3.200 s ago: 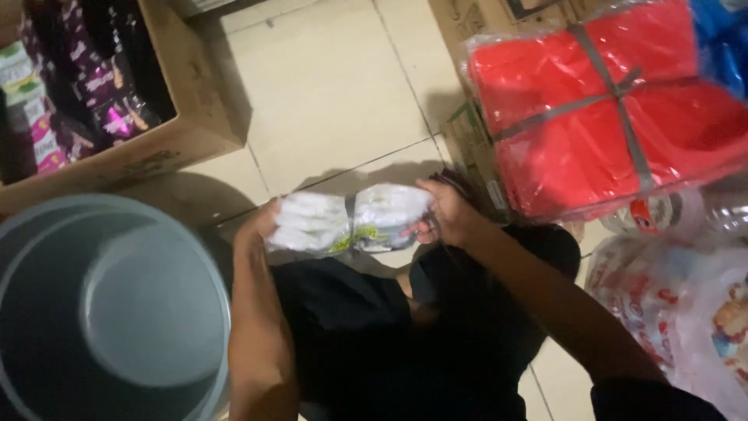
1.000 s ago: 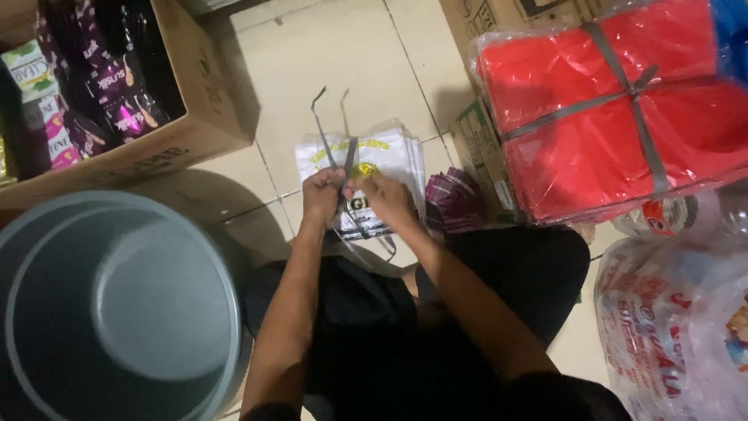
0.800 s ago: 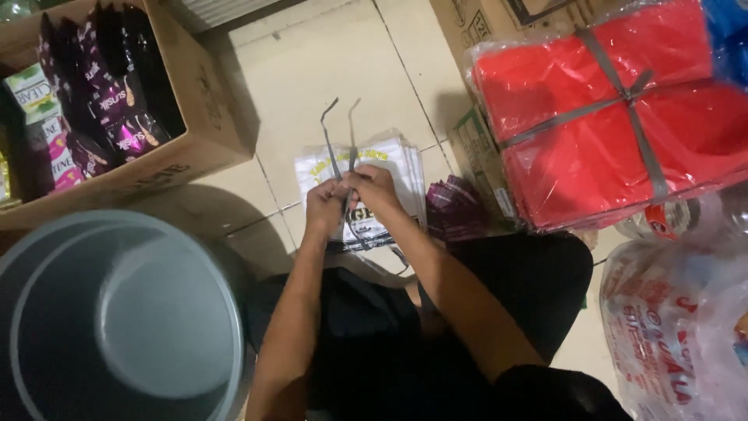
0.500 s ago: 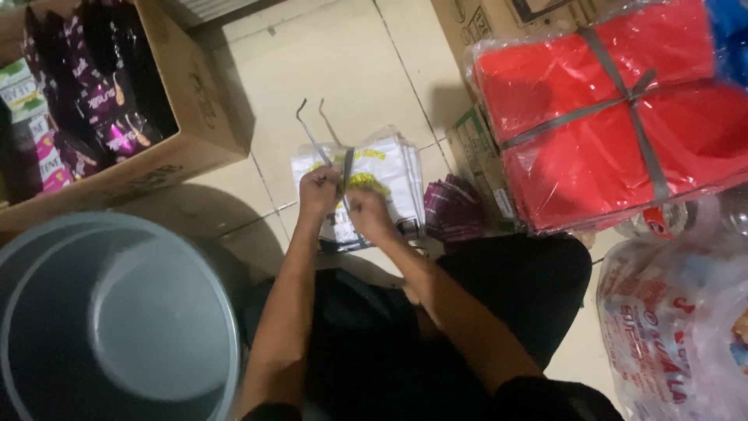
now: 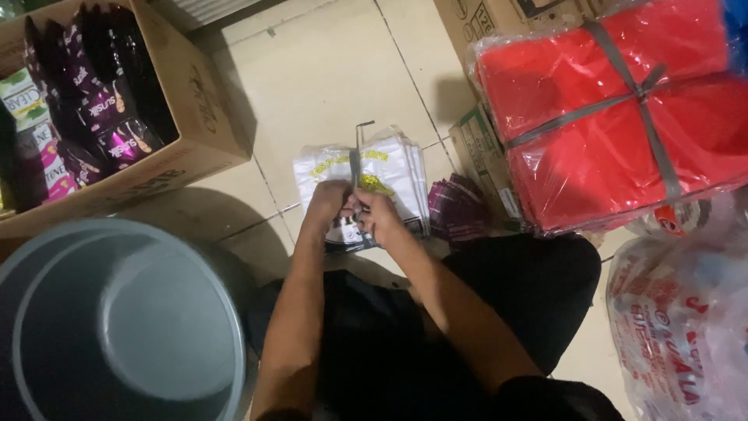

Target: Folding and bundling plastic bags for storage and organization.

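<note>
Under my fingers lies a flat stack of white plastic packets with yellow print [image 5: 393,168], resting on the pale tiled floor [image 5: 327,86] just in front of my knees. A thin bent metal wire hook [image 5: 360,144] stands up from the middle of the stack, its short crook at the far end. My left hand [image 5: 329,201] and my right hand [image 5: 378,214] meet at the near end of that wire, touching each other, the fingers of both curled together and pinched around its lower part (how tightly, I cannot tell from here). Both hands rest on top of the packets.

Just beside the stack on the right lies a small bundle of dark purple striped sachets [image 5: 458,209]. Beyond it stands a brown cardboard carton [image 5: 483,160], and on that a big bale of red plastic wrapped in clear film and tied crosswise with grey strapping [image 5: 615,117]. At the lower right sits a clear plastic bag with red print [image 5: 678,320].

To the left stands an open cardboard box [image 5: 199,117] filled with dark and purple sachet strips [image 5: 101,117]. Near my left elbow is a large round grey plastic bucket [image 5: 117,327], seen from above.
</note>
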